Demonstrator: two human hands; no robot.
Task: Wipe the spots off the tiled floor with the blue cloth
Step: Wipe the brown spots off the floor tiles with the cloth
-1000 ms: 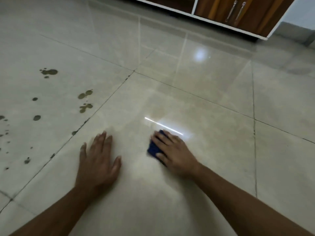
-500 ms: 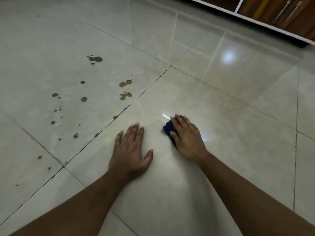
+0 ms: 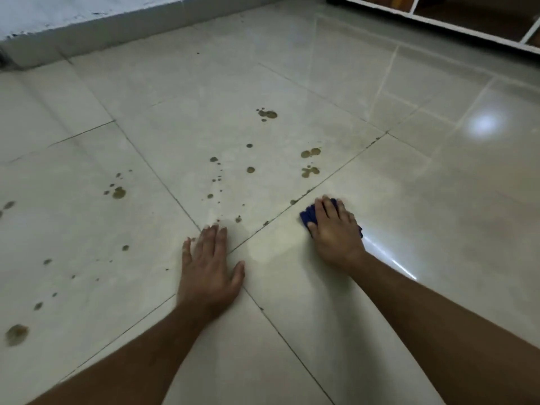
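Observation:
My right hand (image 3: pixel 336 229) presses the blue cloth (image 3: pixel 308 215) flat on the glossy tiled floor (image 3: pixel 438 200), just right of a grout line; most of the cloth is hidden under the palm. My left hand (image 3: pixel 209 266) lies flat on the floor with fingers spread, holding nothing, over a grout crossing. Brown spots (image 3: pixel 310 162) are scattered over the tiles ahead and to the left of both hands, the nearest small one (image 3: pixel 238 219) just beyond my left fingertips. Bigger spots lie at far left (image 3: pixel 17 334) and further up (image 3: pixel 267 114).
A white raised ledge (image 3: pixel 87 21) runs along the top left. A white-framed wooden cabinet base (image 3: pixel 438 19) stands at the top right. A lamp reflection (image 3: pixel 483 124) shines on the right tiles.
The view has swung left, so more spotted tiles and the ledge show. My right hand with the cloth has slid toward the grout line near the spots. My left hand stays flat on the floor.

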